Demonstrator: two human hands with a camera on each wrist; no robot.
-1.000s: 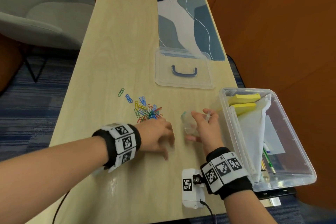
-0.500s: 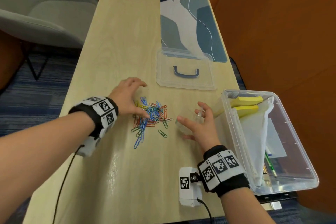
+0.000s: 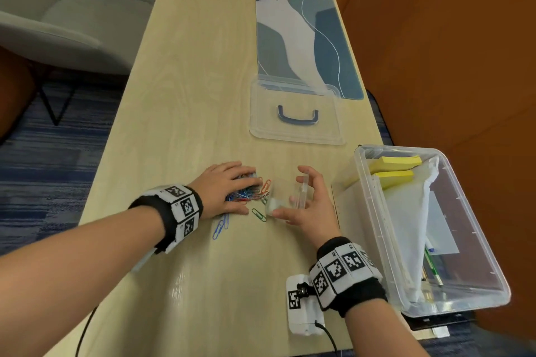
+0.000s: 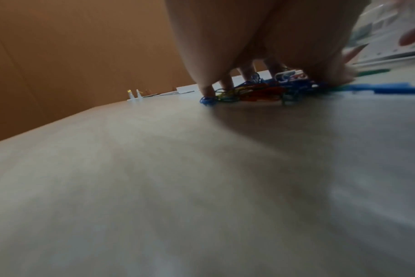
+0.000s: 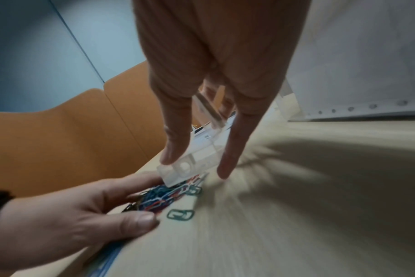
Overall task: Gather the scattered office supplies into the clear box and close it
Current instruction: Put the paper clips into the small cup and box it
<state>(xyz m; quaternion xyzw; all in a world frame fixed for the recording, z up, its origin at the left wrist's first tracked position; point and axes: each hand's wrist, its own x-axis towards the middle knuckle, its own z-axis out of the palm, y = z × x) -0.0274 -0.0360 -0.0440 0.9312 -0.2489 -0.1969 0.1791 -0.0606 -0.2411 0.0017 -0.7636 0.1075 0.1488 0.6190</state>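
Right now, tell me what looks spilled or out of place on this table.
Coloured paper clips lie loose on the table, most under the left hand, a few stray clips nearer its wrist. Their small clear case, in the right hand, is open. The clear box stands open, its lid set apart.

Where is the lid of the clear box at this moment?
In the head view the lid, with its blue handle, lies flat on the table, just beyond both hands, its far edge overlapping the blue patterned mat and the clear box nearer on its right.
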